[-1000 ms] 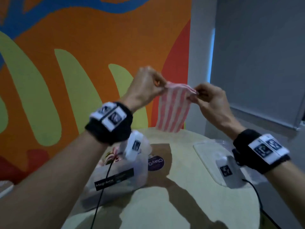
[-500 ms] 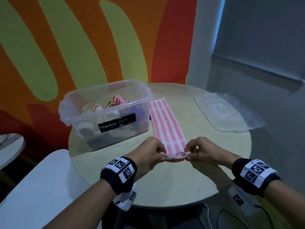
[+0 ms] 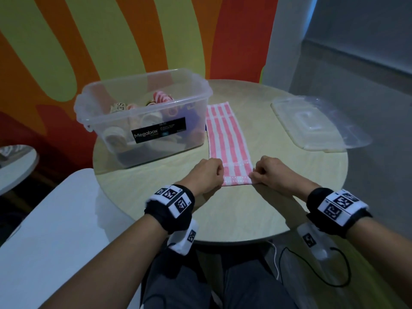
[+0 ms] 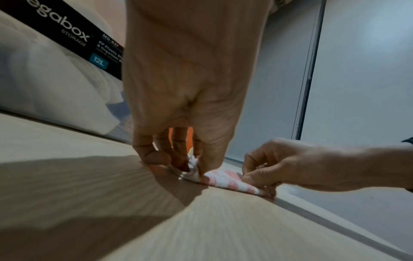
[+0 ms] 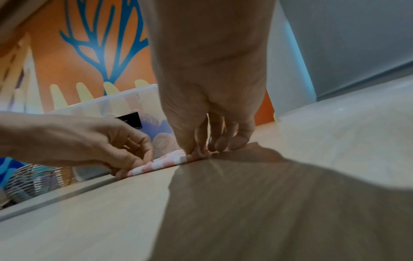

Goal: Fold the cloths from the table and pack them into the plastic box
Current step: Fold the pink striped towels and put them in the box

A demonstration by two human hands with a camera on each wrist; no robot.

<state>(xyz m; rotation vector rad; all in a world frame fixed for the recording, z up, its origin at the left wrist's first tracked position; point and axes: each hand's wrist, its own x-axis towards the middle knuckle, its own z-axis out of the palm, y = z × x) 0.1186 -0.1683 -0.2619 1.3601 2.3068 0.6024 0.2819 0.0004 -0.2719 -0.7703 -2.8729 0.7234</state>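
Cloth's down flat on the table now, not held up in the air like a second ago.

Head view: left hand (image 3: pixel 208 175) and right hand (image 3: pixel 270 175) each pinch a near corner of the pink-striped cloth (image 3: pixel 225 137), which runs away from the grip beside the Megabox plastic box (image 3: pixel 142 112). Left wrist view: fingers (image 4: pixel 154 155) clamp the bunched corner. Right wrist view: same on its side, so rolling or folding probably starts next.

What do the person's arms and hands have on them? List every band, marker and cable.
Both forearms are bare, no sleeves. The left hand and right hand wear no gloves. Each wrist carries a black strap with white blocks printed with black square-pattern markers. A white camera unit with its own marker hangs under each wrist, trailing a thin black cable.
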